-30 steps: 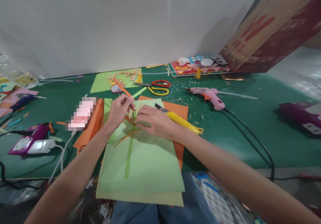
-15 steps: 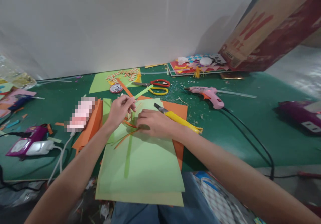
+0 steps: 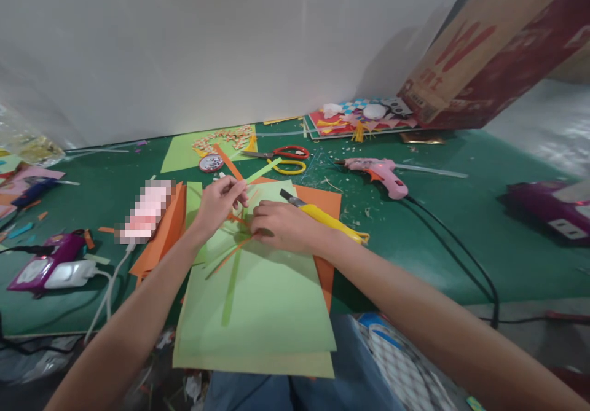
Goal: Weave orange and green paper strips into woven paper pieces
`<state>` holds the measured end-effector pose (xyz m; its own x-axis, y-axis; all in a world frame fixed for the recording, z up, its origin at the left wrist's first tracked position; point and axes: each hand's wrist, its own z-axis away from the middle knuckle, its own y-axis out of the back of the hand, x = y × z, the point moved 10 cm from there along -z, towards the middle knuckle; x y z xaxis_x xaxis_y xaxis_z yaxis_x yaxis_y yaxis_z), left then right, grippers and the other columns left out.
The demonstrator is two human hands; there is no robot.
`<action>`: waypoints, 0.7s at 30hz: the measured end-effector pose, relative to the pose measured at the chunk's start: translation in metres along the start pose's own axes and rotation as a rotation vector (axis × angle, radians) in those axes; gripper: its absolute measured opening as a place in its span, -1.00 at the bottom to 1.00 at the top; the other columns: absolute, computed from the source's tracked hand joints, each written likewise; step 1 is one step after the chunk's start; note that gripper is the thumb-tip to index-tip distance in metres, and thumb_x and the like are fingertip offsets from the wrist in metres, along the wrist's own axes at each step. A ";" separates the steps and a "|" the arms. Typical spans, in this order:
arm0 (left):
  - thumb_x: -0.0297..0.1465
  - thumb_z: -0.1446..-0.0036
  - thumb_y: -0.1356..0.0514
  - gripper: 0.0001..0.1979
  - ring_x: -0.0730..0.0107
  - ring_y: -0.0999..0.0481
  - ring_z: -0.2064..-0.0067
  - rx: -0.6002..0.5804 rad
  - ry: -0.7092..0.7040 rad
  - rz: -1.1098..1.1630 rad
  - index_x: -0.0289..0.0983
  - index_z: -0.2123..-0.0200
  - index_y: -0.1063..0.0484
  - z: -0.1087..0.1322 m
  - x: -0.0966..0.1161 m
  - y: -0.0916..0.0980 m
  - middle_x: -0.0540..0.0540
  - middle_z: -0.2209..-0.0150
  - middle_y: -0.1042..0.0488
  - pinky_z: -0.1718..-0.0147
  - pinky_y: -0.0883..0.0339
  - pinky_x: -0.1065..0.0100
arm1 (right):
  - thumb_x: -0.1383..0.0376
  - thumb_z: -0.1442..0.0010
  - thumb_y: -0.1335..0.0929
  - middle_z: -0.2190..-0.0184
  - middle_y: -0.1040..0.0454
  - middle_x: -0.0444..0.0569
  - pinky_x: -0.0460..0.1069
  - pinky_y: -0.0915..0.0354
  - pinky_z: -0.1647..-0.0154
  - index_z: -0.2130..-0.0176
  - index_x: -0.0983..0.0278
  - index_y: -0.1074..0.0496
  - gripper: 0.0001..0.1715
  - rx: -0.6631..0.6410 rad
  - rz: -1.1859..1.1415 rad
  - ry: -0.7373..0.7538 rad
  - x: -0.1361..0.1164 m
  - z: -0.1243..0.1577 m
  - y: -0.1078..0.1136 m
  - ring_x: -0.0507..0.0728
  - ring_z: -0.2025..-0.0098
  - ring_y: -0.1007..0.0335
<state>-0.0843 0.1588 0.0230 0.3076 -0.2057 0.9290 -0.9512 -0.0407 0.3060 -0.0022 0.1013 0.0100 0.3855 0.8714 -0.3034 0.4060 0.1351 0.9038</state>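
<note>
My left hand (image 3: 225, 201) pinches narrow paper strips, with its fingers closed. A light green strip (image 3: 263, 170) and an orange strip (image 3: 229, 161) stick out beyond those fingers. Close to it on the right, my right hand (image 3: 282, 223) has curled fingers gripping the lower part of the strips; its fingertips are partly hidden. Thin green and orange tails (image 3: 225, 258) hang out toward the lower left. Beneath both hands lies a stack of light green paper sheets (image 3: 276, 303), with a flat green strip (image 3: 231, 288) on top. Just past my right hand rests a yellow-handled cutter knife (image 3: 329, 219).
Orange paper (image 3: 328, 203) shows under the green stack. Red-and-yellow-handled scissors (image 3: 290, 159) and a round tin (image 3: 211, 163) lie farther back. A pink glue gun (image 3: 382, 174) sits on the right, its cord trailing. Left are a phone (image 3: 145, 211) and a purple power socket (image 3: 50, 260).
The view has shifted slightly. Between my hands the orange strip's curve looks straighter and a little higher. Both hands keep nearly the same place and grip.
</note>
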 end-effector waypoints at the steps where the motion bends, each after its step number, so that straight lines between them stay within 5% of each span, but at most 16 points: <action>1: -0.18 -0.03 -0.24 -0.71 0.50 -0.43 0.56 -0.004 0.001 -0.003 -0.29 0.53 -0.38 0.000 0.000 0.000 -0.01 0.58 -0.45 0.59 -0.23 0.47 | 0.41 -0.16 -0.34 0.37 -0.46 0.01 -0.02 -0.16 0.26 0.39 0.32 -0.46 -0.90 -0.005 0.004 0.006 -0.001 0.000 0.000 0.11 0.24 -0.28; 13: -0.30 -0.06 -0.22 -0.78 0.52 -0.43 0.58 0.022 0.013 0.028 -0.29 0.54 -0.38 0.000 0.000 0.002 0.00 0.59 -0.45 0.59 -0.25 0.48 | 0.24 -0.09 -0.42 0.60 -0.23 -0.19 -0.08 0.05 0.47 0.61 0.28 -0.15 -0.57 0.054 -0.191 -0.159 0.026 0.004 0.021 -0.03 0.51 -0.04; 17: -0.30 -0.06 -0.23 -0.79 0.55 -0.41 0.59 0.133 -0.058 0.097 -0.29 0.52 -0.40 0.000 0.008 0.015 0.03 0.60 -0.43 0.58 -0.24 0.48 | 0.29 -0.08 -0.41 0.62 -0.28 -0.19 -0.09 0.01 0.46 0.63 0.29 -0.22 -0.63 0.066 -0.315 -0.166 0.029 0.004 0.023 -0.05 0.54 -0.07; 21: -0.25 -0.07 -0.25 -0.77 0.58 -0.37 0.60 0.278 -0.135 0.184 -0.28 0.51 -0.42 0.002 0.011 0.033 0.04 0.61 -0.41 0.59 -0.21 0.48 | 0.28 -0.11 -0.36 0.58 -0.37 -0.15 -0.09 -0.10 0.43 0.57 0.29 -0.34 -0.74 0.244 -0.544 -0.275 0.043 0.010 0.044 -0.03 0.51 -0.18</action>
<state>-0.1123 0.1536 0.0435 0.1426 -0.3609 0.9217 -0.9664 -0.2520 0.0508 0.0403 0.1402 0.0337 0.2568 0.5522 -0.7932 0.7669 0.3830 0.5150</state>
